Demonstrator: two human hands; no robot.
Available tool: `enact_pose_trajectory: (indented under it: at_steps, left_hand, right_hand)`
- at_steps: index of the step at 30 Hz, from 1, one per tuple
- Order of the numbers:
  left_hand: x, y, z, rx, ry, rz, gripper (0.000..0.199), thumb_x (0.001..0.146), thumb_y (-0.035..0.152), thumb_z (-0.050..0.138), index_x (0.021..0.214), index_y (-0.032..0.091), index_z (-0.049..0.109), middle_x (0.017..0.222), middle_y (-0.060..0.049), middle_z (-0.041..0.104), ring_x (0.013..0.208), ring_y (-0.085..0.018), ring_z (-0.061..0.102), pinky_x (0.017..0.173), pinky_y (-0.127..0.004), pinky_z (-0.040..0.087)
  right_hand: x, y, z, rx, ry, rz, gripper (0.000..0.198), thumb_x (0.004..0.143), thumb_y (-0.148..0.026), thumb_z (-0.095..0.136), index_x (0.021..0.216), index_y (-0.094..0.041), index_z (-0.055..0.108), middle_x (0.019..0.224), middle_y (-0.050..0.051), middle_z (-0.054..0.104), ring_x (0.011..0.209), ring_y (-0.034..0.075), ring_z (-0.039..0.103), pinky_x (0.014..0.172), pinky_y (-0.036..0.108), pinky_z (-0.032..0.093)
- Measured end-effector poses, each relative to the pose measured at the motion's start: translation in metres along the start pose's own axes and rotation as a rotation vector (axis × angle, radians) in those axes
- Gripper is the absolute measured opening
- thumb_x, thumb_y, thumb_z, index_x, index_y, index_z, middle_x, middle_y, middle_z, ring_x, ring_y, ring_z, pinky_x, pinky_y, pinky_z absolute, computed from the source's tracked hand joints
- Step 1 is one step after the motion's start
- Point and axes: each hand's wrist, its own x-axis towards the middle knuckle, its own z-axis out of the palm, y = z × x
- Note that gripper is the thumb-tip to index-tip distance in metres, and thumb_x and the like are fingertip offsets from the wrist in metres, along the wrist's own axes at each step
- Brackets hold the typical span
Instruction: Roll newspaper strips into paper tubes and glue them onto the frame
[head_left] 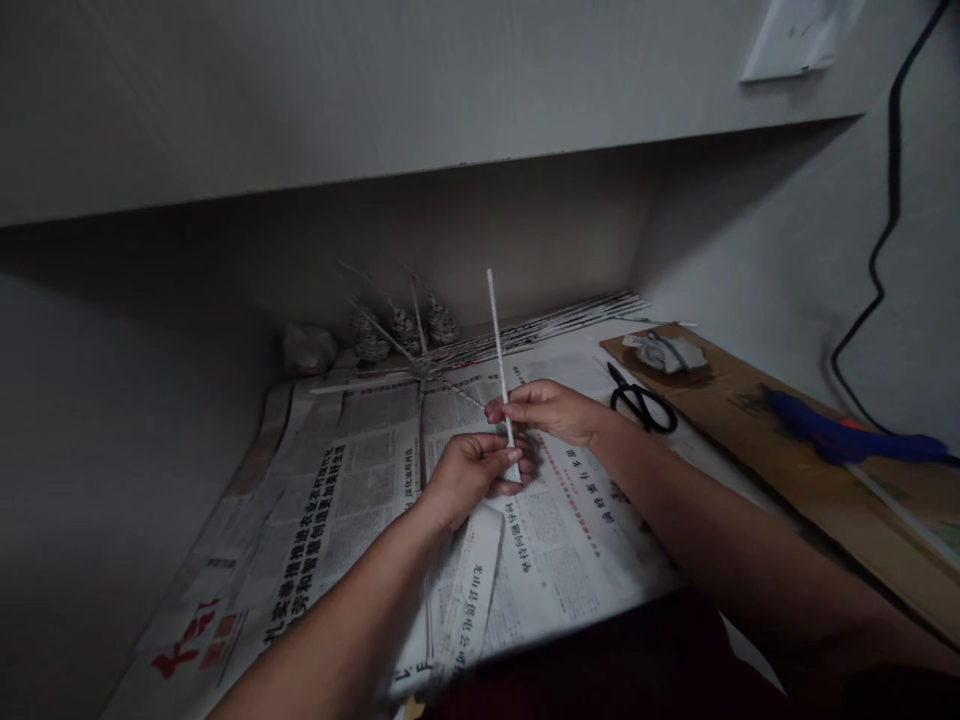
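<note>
A thin rolled paper stick (497, 335) stands nearly upright between my two hands, its tip leaning slightly left. My left hand (469, 470) pinches its wider lower end. Just above, my right hand (555, 408) is closed on the same stick, thumb and fingers together. A printed paper strip (478, 570) stretches below my left hand toward the front edge; whether it joins the stick is hidden. Beyond my hands, a small bundle with sticks radiating from it (424, 368) rests on newspaper (360, 480).
Long paper sticks (555, 322) lie along the back, near several woven cone-like pieces (442, 320) and a plastic-wrapped lump (309, 348). Black-handled scissors (643, 408) lie to the right. A brown board (720, 415) carries a wrapped bundle (667, 352) and a blue glue gun (840, 430) with a black cord (874, 270).
</note>
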Motion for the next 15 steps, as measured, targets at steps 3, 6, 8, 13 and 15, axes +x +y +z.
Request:
enact_pose_trajectory:
  at_steps: [3, 6, 8, 13, 15]
  left_hand:
    - [0.0002, -0.0006, 0.0007, -0.002, -0.005, -0.012, 0.036, 0.068, 0.035, 0.075, 0.092, 0.009, 0.069, 0.079, -0.009, 0.068, 0.071, -0.016, 0.065, 0.064, -0.028, 0.054]
    - [0.0002, -0.0004, 0.0011, -0.006, 0.006, -0.007, 0.036, 0.067, 0.034, 0.075, 0.092, 0.009, 0.069, 0.078, -0.009, 0.068, 0.070, -0.016, 0.065, 0.063, -0.028, 0.054]
    - [-0.0004, 0.0002, 0.0011, -0.012, 0.015, 0.001, 0.037, 0.066, 0.035, 0.076, 0.091, 0.009, 0.069, 0.079, -0.009, 0.068, 0.069, -0.016, 0.065, 0.063, -0.029, 0.054]
    - [-0.0032, 0.0021, 0.0024, 0.010, -0.016, 0.001, 0.035, 0.068, 0.036, 0.074, 0.090, 0.009, 0.069, 0.079, -0.009, 0.068, 0.071, -0.016, 0.064, 0.064, -0.027, 0.054]
    - [-0.0036, 0.0030, 0.0030, 0.016, -0.012, -0.004, 0.034, 0.068, 0.036, 0.074, 0.089, 0.009, 0.069, 0.078, -0.009, 0.068, 0.072, -0.016, 0.064, 0.064, -0.027, 0.054]
  right_hand:
    - [0.0011, 0.0004, 0.0006, 0.047, 0.157, -0.029, 0.028, 0.064, -0.037, 0.078, 0.073, -0.013, 0.068, 0.069, 0.001, 0.062, 0.058, 0.007, 0.051, 0.055, 0.021, 0.038]
    - [0.0010, 0.0019, 0.0004, 0.084, 0.160, -0.025, 0.029, 0.065, -0.039, 0.077, 0.079, -0.014, 0.069, 0.076, 0.002, 0.065, 0.059, 0.007, 0.052, 0.056, 0.022, 0.040]
    - [0.0005, 0.0030, -0.0005, 0.066, 0.031, 0.013, 0.033, 0.071, -0.042, 0.072, 0.089, -0.014, 0.070, 0.077, 0.003, 0.066, 0.058, 0.008, 0.054, 0.054, 0.022, 0.040]
    - [0.0027, 0.0054, 0.0000, 0.088, 0.119, -0.016, 0.027, 0.065, -0.037, 0.078, 0.070, -0.013, 0.066, 0.062, -0.001, 0.060, 0.054, 0.007, 0.050, 0.052, 0.021, 0.038]
    - [0.0026, 0.0045, 0.0005, 0.111, 0.164, -0.040, 0.027, 0.063, -0.036, 0.079, 0.069, -0.014, 0.066, 0.065, -0.001, 0.061, 0.055, 0.007, 0.050, 0.053, 0.021, 0.038]
